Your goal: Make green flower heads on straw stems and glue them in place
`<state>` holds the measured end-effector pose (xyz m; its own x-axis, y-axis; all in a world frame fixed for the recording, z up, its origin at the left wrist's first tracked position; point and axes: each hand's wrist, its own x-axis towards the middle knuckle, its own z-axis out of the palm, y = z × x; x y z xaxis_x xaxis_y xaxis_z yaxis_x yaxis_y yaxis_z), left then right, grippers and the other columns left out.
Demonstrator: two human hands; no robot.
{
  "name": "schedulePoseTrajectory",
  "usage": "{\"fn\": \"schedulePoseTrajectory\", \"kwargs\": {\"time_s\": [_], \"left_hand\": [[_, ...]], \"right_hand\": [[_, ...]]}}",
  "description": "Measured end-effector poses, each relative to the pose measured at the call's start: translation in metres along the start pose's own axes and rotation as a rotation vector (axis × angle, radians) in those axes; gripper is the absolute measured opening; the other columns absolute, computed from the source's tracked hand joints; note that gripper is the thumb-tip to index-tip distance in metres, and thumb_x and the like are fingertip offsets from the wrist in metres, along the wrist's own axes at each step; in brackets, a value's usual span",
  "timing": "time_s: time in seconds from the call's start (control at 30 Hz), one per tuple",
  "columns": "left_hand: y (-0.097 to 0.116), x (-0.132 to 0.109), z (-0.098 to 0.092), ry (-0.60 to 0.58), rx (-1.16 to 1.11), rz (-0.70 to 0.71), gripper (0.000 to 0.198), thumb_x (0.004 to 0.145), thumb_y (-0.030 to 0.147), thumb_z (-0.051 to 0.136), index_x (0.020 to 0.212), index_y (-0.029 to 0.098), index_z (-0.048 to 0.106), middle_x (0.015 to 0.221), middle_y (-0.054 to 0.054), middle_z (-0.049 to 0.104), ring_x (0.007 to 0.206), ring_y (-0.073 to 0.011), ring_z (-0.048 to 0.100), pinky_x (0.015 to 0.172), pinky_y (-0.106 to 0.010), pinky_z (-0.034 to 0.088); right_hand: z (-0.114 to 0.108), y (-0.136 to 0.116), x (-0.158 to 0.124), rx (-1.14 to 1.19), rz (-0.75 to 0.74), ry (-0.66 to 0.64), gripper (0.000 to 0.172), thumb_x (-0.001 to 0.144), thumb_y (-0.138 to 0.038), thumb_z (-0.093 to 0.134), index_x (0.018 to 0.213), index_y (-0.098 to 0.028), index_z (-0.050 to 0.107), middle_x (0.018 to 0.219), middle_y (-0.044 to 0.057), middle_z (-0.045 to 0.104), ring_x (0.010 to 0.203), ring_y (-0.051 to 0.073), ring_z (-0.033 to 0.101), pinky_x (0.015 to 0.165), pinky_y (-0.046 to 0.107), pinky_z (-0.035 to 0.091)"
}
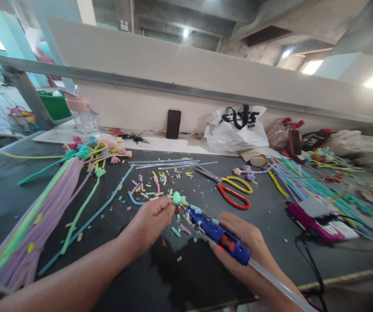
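Note:
Pinched in the fingers of my left hand (156, 216) is a small mint-green pipe-cleaner flower (179, 199). My right hand (243, 236) is wrapped round a blue hot glue gun (211, 227), with a clear glue stick (277, 279) sticking out of its back end. The gun's nozzle is at the flower, close to my left fingertips; whether they touch I cannot tell. Cut bits of pipe cleaner (147, 187) lie scattered beyond my hands. Scissors (233, 190) with one red and one yellow handle rest to the right of them.
Bundled lilac and green pipe cleaners (53, 190) lie at left, near finished flowers (100, 149). Clear glue sticks (173, 164) lie mid-table. A phone (173, 124) and a white bag (237, 128) stand at the back. At right are a magenta tool (315, 223) with a black cord and more pipe cleaners (299, 177).

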<state>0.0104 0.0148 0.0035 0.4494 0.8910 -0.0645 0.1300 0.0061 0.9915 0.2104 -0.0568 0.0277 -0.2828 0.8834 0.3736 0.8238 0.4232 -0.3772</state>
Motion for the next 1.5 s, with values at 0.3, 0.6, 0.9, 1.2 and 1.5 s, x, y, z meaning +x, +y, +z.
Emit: {"fn": "schedulePoseTrajectory", "kwargs": {"time_s": [0.3,0.6,0.9,1.2,1.5], "left_hand": [[-0.0017,0.0006,-0.0015,0.028,0.119,0.046,0.033,0.084,0.043,0.043,0.067,0.017,0.055,0.053,0.005,0.037,0.05,-0.0098,0.032,0.048,-0.021,0.024],[-0.0002,0.0001,-0.0018,0.064,0.172,0.046,0.034,0.083,0.041,0.046,0.058,0.018,0.05,0.053,0.004,0.039,0.051,-0.0105,0.034,0.048,-0.021,0.025],[-0.005,0.0034,-0.0034,0.045,0.069,-0.051,0.031,0.084,0.042,0.044,0.077,0.017,0.06,0.044,0.009,0.032,0.04,-0.0071,0.021,0.042,-0.02,0.015],[-0.0056,0.0027,-0.0024,0.015,0.067,-0.027,0.036,0.083,0.044,0.046,0.059,0.018,0.044,0.048,0.007,0.033,0.045,-0.0072,0.026,0.044,-0.019,0.019],[-0.0042,0.0033,-0.0028,-0.014,0.011,-0.082,0.032,0.086,0.043,0.042,0.074,0.016,0.055,0.045,0.009,0.03,0.041,-0.006,0.021,0.04,-0.018,0.013]], "right_hand": [[0.0055,0.0045,-0.0012,-0.095,-0.068,0.043,0.008,0.069,-0.02,0.052,0.066,-0.02,0.044,0.061,0.0,0.049,0.054,0.013,0.048,0.051,0.023,0.034],[0.007,0.005,-0.0022,-0.281,-0.057,-0.025,0.009,0.065,-0.019,0.052,0.062,-0.021,0.044,0.06,-0.001,0.049,0.053,0.012,0.048,0.049,0.022,0.03],[0.0036,0.0054,-0.0048,-0.149,-0.056,-0.023,0.009,0.068,-0.018,0.05,0.064,-0.021,0.042,0.062,0.0,0.049,0.056,0.013,0.047,0.051,0.023,0.031],[0.0084,0.0045,-0.0036,-0.158,-0.024,-0.048,0.009,0.066,-0.015,0.05,0.065,-0.021,0.043,0.063,0.0,0.049,0.057,0.013,0.047,0.053,0.023,0.032],[0.0064,0.0076,-0.0058,-0.134,-0.051,-0.015,0.01,0.066,-0.017,0.051,0.066,-0.021,0.042,0.062,-0.001,0.048,0.056,0.013,0.046,0.052,0.023,0.031]]}}
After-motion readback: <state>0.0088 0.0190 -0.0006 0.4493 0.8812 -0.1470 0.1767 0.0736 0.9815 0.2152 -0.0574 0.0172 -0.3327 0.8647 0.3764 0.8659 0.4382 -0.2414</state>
